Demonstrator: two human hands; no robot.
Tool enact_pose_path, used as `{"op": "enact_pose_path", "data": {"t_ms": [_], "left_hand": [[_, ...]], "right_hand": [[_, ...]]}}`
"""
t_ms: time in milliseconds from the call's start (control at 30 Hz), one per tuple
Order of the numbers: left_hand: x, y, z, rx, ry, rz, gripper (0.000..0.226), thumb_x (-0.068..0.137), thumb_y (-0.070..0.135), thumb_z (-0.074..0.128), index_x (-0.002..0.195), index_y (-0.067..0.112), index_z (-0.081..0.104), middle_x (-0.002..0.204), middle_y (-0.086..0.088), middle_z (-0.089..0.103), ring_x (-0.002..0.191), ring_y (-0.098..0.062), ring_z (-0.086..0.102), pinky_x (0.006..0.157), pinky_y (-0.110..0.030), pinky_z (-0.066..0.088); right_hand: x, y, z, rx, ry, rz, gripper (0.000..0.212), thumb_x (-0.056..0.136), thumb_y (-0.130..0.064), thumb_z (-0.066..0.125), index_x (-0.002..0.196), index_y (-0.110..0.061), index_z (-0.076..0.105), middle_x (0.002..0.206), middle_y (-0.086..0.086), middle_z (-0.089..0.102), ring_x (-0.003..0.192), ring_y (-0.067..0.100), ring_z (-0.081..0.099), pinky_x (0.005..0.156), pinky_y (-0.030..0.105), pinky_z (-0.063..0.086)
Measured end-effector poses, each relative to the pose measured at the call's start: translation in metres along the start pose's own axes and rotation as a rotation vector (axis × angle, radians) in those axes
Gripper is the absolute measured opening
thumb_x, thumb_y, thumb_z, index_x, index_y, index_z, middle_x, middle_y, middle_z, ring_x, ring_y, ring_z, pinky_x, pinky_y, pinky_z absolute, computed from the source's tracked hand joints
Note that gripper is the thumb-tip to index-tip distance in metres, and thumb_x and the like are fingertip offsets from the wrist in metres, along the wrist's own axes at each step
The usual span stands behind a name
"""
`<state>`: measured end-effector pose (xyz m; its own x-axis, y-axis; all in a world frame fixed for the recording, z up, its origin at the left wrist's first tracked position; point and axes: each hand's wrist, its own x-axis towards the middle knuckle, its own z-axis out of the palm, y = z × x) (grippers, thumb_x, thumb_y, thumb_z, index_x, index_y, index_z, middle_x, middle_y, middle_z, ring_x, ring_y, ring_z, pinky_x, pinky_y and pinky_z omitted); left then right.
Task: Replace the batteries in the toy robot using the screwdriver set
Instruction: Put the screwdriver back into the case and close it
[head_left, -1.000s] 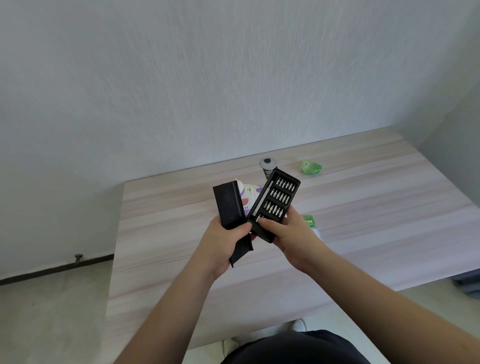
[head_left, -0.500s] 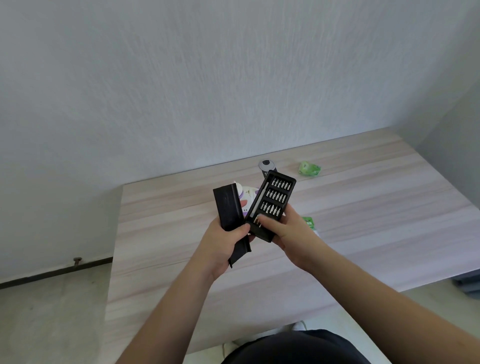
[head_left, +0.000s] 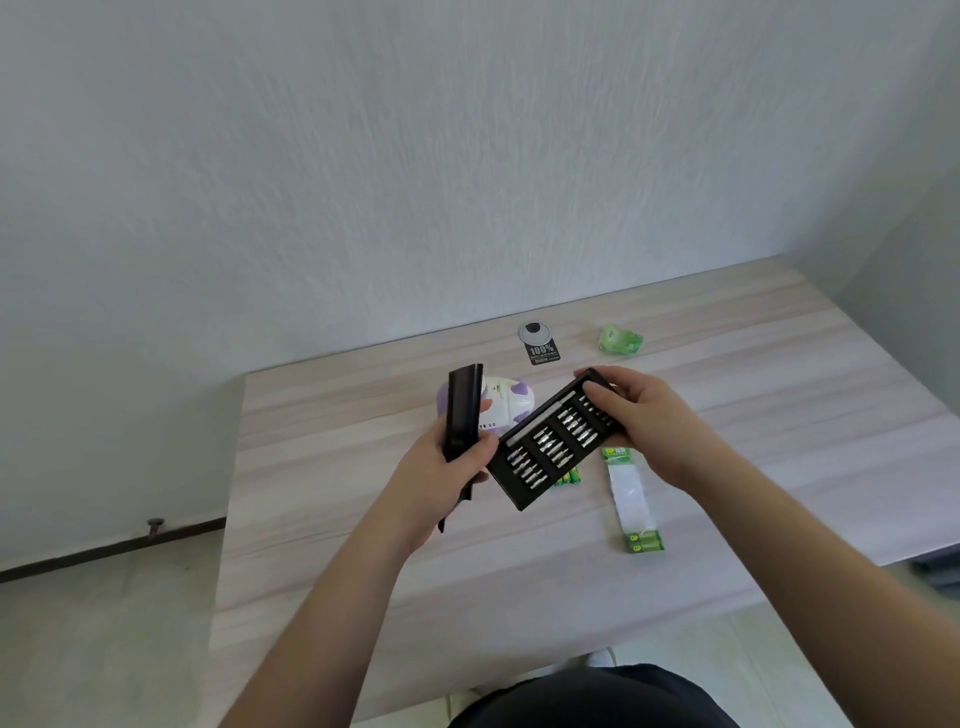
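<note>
1. Two hands share the set: our left hand (head_left: 451, 470) clamps the black sleeve (head_left: 464, 413) upright, and our right hand (head_left: 641, 415) curls round the bit tray (head_left: 556, 444), tilted for choosing a bit, we judge.
2. The toy robot (head_left: 501, 405) lies behind at 12 o'clock; loose batteries (head_left: 569, 477) peek out beneath the tray.
3. Writing — a tag (head_left: 540, 347) at 1 o'clock reads "100%"; the battery strip (head_left: 635, 499) at 4 o'clock reads "GP".

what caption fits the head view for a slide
Left hand holds the black sleeve, right hand grips the bit tray above the toy robot and batteries.
</note>
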<state>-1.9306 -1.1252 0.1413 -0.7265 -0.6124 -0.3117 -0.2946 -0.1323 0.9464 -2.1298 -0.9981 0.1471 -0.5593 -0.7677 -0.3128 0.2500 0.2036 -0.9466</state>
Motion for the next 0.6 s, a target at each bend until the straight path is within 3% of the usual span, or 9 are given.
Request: {"op": "enact_pose_path", "data": {"t_ms": [67,133,233,333,433,600], "left_hand": [[0.0,0.002,-0.003,0.218,0.082,0.073,0.026,0.092,0.039,0.061,0.114,0.051,0.055,0.1,0.011,0.07,0.088,-0.008,0.063,0.07,-0.022,0.048],[0.0,0.002,-0.009,0.406,0.14,0.152,0.036,0.088,0.048,0.062,0.121,0.052,0.048,0.114,0.017,0.065,0.094,-0.002,0.06,0.071,-0.016,0.043],[0.003,-0.002,-0.016,0.701,0.12,0.218,0.076,0.077,0.062,0.062,0.143,0.044,0.03,0.127,0.015,0.058,0.107,-0.011,0.057,0.086,-0.027,0.045],[0.008,-0.009,-0.021,1.053,0.154,0.295,0.096,0.065,0.084,0.043,0.146,0.035,0.028,0.123,0.011,0.058,0.107,-0.017,0.056,0.089,-0.034,0.046],[0.015,-0.022,-0.025,1.226,0.224,0.439,0.094,0.068,0.087,0.032,0.141,0.028,0.039,0.11,0.004,0.064,0.097,-0.022,0.06,0.081,-0.038,0.048],[0.018,-0.029,-0.025,1.287,0.334,0.619,0.084,0.073,0.08,0.04,0.137,0.026,0.045,0.105,0.003,0.064,0.091,-0.022,0.062,0.077,-0.038,0.049]], "right_hand": [[0.001,0.003,-0.003,0.011,0.058,-0.015,0.019,0.097,-0.012,0.054,0.114,-0.011,0.064,0.091,0.005,0.073,0.077,0.013,0.072,0.061,0.023,0.057],[0.002,0.006,-0.006,0.032,0.134,-0.03,0.017,0.097,-0.011,0.054,0.111,-0.011,0.064,0.09,0.006,0.072,0.075,0.012,0.071,0.06,0.024,0.057],[0.005,0.007,-0.012,0.042,0.228,-0.06,0.019,0.099,-0.014,0.052,0.113,-0.01,0.063,0.09,0.006,0.07,0.075,0.012,0.069,0.063,0.024,0.058],[0.007,0.004,-0.017,0.058,0.278,-0.087,0.021,0.099,-0.016,0.051,0.117,-0.011,0.061,0.094,0.007,0.069,0.078,0.014,0.069,0.063,0.023,0.057],[0.008,0.0,-0.02,0.05,0.284,-0.105,0.022,0.099,-0.016,0.051,0.119,-0.011,0.06,0.097,0.008,0.07,0.081,0.015,0.069,0.064,0.024,0.058],[0.009,0.001,-0.017,0.045,0.278,-0.094,0.023,0.099,-0.016,0.052,0.119,-0.009,0.06,0.095,0.008,0.07,0.078,0.014,0.068,0.062,0.022,0.056]]}}
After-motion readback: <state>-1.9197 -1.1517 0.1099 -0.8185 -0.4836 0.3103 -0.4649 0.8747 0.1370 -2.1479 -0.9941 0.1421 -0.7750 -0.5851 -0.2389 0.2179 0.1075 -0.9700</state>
